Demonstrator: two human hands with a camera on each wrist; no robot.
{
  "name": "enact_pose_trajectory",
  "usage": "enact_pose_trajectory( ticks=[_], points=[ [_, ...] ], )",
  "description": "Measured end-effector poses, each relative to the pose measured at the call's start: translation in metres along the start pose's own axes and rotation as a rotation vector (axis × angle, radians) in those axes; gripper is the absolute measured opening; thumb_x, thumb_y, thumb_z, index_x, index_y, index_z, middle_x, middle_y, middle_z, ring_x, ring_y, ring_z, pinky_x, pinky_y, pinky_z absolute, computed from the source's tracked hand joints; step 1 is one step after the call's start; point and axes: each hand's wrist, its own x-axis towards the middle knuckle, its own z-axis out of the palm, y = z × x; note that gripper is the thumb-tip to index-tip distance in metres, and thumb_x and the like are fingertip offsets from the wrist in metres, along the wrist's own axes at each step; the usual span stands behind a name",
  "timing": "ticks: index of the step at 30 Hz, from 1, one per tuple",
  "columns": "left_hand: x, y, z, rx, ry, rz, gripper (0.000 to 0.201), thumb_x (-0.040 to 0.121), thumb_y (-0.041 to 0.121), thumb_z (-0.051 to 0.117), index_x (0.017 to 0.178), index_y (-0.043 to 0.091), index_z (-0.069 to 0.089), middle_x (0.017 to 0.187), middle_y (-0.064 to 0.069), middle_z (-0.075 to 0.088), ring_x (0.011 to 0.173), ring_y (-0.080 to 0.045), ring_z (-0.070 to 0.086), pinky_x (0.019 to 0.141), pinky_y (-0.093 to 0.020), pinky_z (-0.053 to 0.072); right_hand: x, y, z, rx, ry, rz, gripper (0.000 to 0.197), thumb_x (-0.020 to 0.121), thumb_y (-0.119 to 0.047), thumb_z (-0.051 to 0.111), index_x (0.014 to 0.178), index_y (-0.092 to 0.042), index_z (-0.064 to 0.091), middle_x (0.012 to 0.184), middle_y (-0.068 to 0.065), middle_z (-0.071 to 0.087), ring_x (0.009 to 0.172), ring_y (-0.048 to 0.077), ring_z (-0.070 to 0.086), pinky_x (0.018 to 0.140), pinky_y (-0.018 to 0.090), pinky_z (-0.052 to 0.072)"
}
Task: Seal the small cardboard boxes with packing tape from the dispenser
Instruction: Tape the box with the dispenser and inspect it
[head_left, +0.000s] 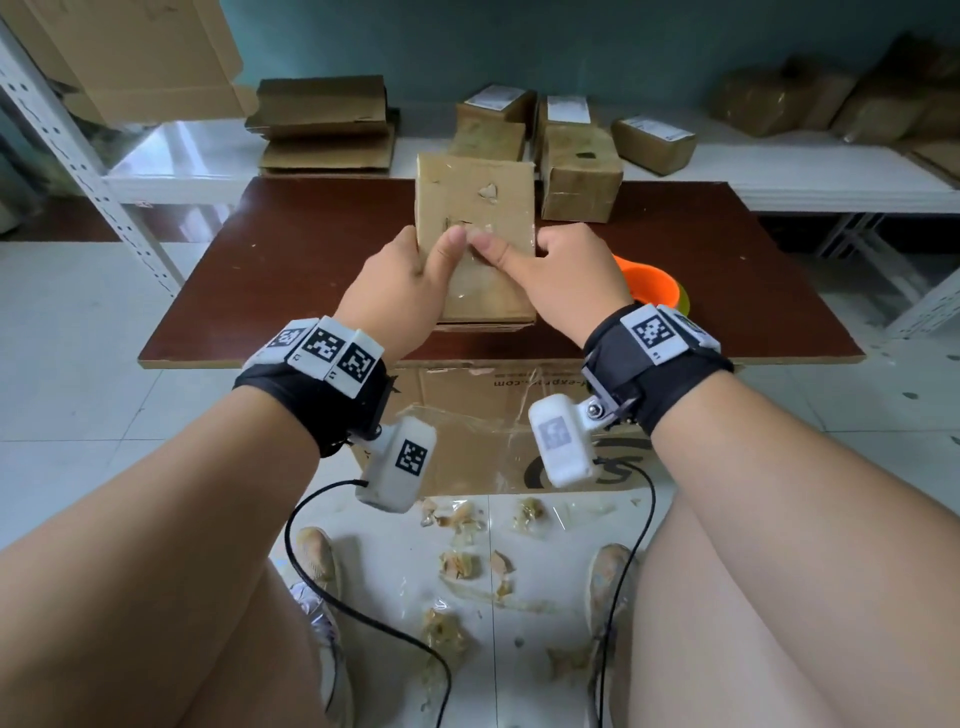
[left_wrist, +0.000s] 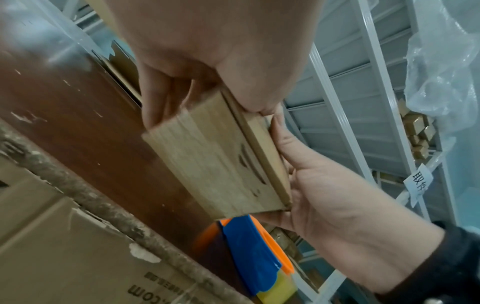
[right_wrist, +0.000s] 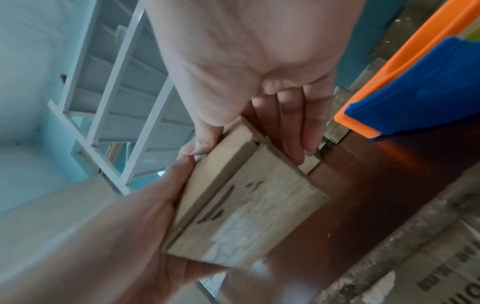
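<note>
brown worktop (head_left: 291, 270), near edge: you held the small cardboard box (head_left: 475, 208) up with left hand (head_left: 395, 291) and right hand (head_left: 571, 275), thumbs pressing tape flat; sealing step looked nearly done. next needed the dispenser (head_left: 649, 286), just right.

A small flat brown cardboard box (head_left: 475, 208) is held up above the dark red-brown wooden table (head_left: 291, 270), tilted so its big top face looks up. That face is shiny with clear tape and has a small torn spot near its far end. The left hand (head_left: 400, 291) grips its left side and the right hand (head_left: 566, 275) grips its right side, with both thumbs pressed on top close together. An orange, blue and yellow plastic tape dispenser (head_left: 652, 288) sits on the table just right of the right hand. More small brown boxes (head_left: 579, 171), taped shut, stand at the table's far edge.
</note>
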Motion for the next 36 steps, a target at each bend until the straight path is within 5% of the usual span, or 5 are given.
enact_pose_trajectory(
  ticks=[8,18,27,31,36],
  points=[
    [0.01,-0.011,0.007,-0.377,-0.07,-0.121,0.065,0.088,0.071,0.066,0.11,0.011,0.076,0.101,-0.009,0.079,0.087,-0.02,0.07,0.082,-0.041,0.058,0.013,0.027,0.004,0.185,-0.045,0.189,0.071,0.1,-0.068,0.053,0.056,-0.015,0.039,0.043,-0.007,0.041,0.047,0.015,0.044,0.054,0.03,0.04],
    [0.028,-0.027,0.018,-0.376,0.077,-0.485,0.05,0.091,0.053,0.073,0.103,0.005,0.074,0.099,-0.009,0.077,0.088,-0.028,0.076,0.084,-0.04,0.065,0.002,0.034,0.024,0.144,-0.394,0.023,0.078,0.082,-0.053,0.08,0.151,-0.027,0.056,0.119,-0.013,0.075,0.114,0.01,0.069,0.107,0.042,0.055],
    [0.026,-0.01,0.015,-0.188,0.101,-0.315,0.044,0.099,0.054,0.058,0.088,0.012,0.061,0.088,-0.003,0.06,0.079,-0.024,0.057,0.077,-0.037,0.047,0.01,0.055,-0.027,-0.489,0.025,0.323,0.079,0.079,-0.08,0.067,0.135,-0.024,0.058,0.133,0.006,0.061,0.128,0.035,0.056,0.106,0.052,0.043],
    [0.02,-0.002,0.014,-0.047,0.099,-0.257,0.058,0.087,0.059,0.056,0.125,0.015,0.065,0.129,-0.007,0.064,0.119,-0.031,0.062,0.101,-0.05,0.055,0.015,0.085,-0.03,-0.432,-0.113,0.445,0.057,0.08,-0.068,0.077,0.075,-0.018,0.049,0.069,0.003,0.054,0.075,0.032,0.061,0.083,0.049,0.047],
    [0.009,0.011,0.012,-0.038,0.075,-0.156,0.068,0.094,0.044,0.059,0.15,0.007,0.052,0.159,-0.009,0.039,0.159,-0.033,0.022,0.127,-0.053,0.029,0.015,0.081,-0.038,-0.273,0.005,0.462,0.042,0.093,-0.049,0.072,0.079,-0.014,0.054,0.077,0.005,0.061,0.084,0.037,0.066,0.086,0.046,0.054]
  ],
)
